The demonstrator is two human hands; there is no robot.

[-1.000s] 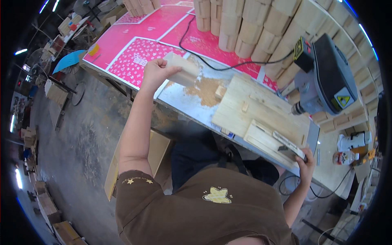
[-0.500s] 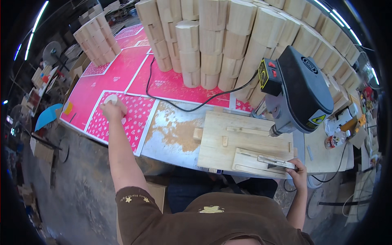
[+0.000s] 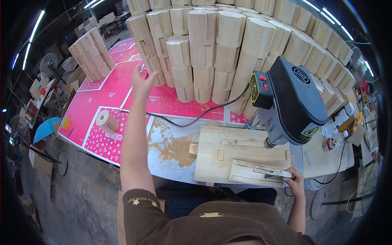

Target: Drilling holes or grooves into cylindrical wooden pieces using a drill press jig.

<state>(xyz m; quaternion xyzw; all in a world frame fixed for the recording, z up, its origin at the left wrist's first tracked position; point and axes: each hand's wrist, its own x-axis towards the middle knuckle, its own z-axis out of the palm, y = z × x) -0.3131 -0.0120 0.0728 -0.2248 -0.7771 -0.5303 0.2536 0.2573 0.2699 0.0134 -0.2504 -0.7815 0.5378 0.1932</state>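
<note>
My left hand is raised in front of the stacked wooden blocks, its fingers spread and holding nothing. Below and to its left, a short round wooden block with a hole in its end sits on the pink patterned sheet. At the right, my right hand has its fingers closed on the end of a pale clamp lever. That lever lies over a narrow wooden strip at the near edge of a wooden jig board. A black bench drill stands over the board.
Tall rows of wooden blocks fill the back of the table, and a smaller stack stands far left. A black cable runs across to the drill. Sawdust lies left of the board. A bottle stands at the right.
My left hand has let go of the round wooden block, leaving it on the pink sheet, and has moved right and away toward the stacks. My right hand stays at the clamp lever.
</note>
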